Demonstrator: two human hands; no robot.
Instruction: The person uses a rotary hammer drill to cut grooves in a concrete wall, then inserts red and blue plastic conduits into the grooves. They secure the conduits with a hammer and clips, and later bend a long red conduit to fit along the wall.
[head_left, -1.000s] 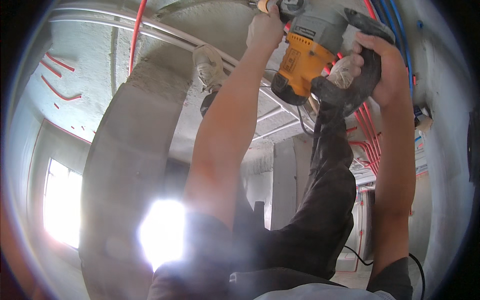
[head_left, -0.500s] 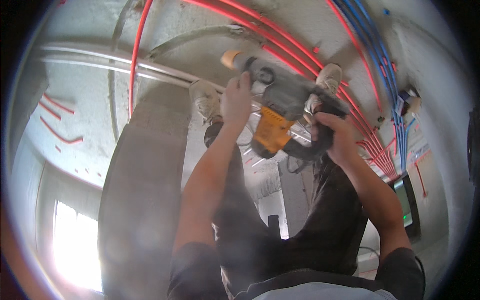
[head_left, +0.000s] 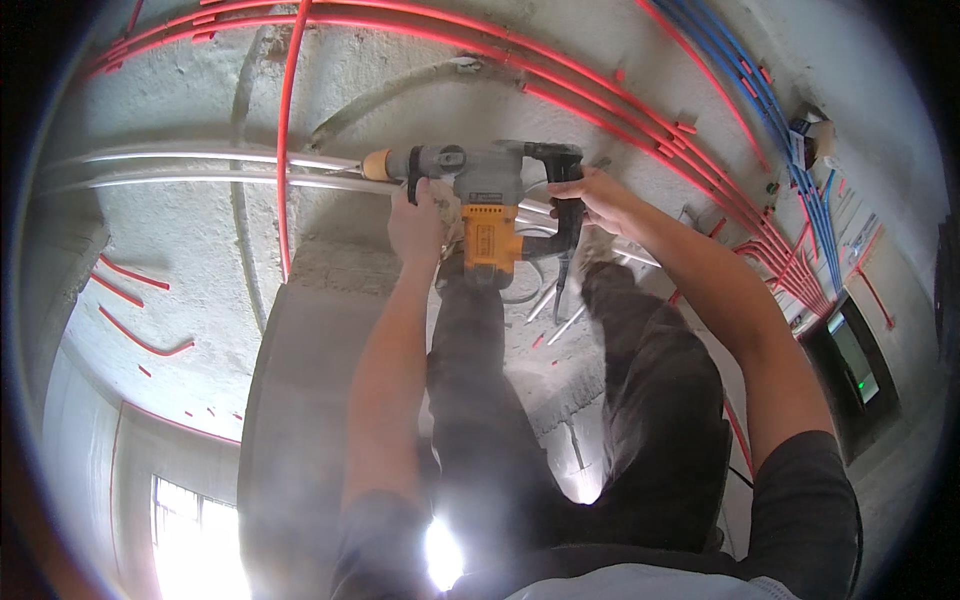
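A grey and orange rotary hammer drill is held level across my front, its yellow-tipped chuck end pointing left. My left hand is closed around the black side handle just behind the chuck. At the tool's other end my right hand grips the black rear handle, with the cable hanging below it. A thin bit seems to stick out of the chuck, hard to tell from the white pipes behind it. Beneath the tool are my legs and feet, partly covered by it.
Long red pipes curve across the concrete floor, and one red pipe crosses the white ones. Blue pipes run at the right. A grey concrete block or wall edge stands left of my legs. Short red pipe pieces lie farther left.
The drill has swung from a tilt to nearly level and moved left, both hands going with it. My view and footing have shifted, with more floor showing at the left.
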